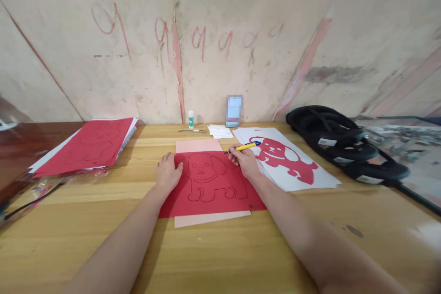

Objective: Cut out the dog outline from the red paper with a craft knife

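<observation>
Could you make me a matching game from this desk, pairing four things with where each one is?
Things:
1. pen
2. glue stick
3. left hand
4. red dog cutout

Places:
A. pasted on a white sheet
B. upright by the wall
C. flat on the red sheet
D. held in the right hand

Pairs: 1-D, 2-B, 3-C, 4-A

Bright even light, soft shadows, wide-angle bending at edges, sharp.

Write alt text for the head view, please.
A right hand holds a yellow pen at the edge of a red sheet bearing a dog outline, while the left hand presses the sheet flat on a wooden table. A finished red dog cutout lies to the right.
</observation>
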A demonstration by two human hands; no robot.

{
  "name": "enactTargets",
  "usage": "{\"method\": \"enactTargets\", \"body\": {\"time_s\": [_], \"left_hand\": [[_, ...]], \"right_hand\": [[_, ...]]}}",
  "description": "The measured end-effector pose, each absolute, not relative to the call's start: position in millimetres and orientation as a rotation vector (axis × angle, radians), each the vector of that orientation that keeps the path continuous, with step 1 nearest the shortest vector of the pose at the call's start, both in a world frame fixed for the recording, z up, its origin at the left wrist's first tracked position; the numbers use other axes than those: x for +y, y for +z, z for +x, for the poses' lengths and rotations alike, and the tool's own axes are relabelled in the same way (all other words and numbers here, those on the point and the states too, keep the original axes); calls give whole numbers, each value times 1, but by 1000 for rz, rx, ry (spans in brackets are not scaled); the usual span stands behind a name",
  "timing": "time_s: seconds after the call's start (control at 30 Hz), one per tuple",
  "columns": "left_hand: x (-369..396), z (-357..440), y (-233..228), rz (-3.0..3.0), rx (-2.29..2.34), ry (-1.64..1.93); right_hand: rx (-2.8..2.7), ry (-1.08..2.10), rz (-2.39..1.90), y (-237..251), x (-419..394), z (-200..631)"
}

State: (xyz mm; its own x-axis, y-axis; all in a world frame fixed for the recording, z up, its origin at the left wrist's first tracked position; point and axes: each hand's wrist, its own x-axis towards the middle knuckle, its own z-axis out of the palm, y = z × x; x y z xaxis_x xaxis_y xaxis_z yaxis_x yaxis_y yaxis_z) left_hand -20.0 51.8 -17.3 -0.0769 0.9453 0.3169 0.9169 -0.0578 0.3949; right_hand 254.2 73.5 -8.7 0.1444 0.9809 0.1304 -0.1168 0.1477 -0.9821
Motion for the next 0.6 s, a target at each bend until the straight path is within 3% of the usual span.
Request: {"method": "enactTargets", "body": {"time_s": [0.6], "left_hand": [[45,-21,-14,2142,2079,819]], "right_hand": [[-1163,1005,-1099,-7,69,252]]}}
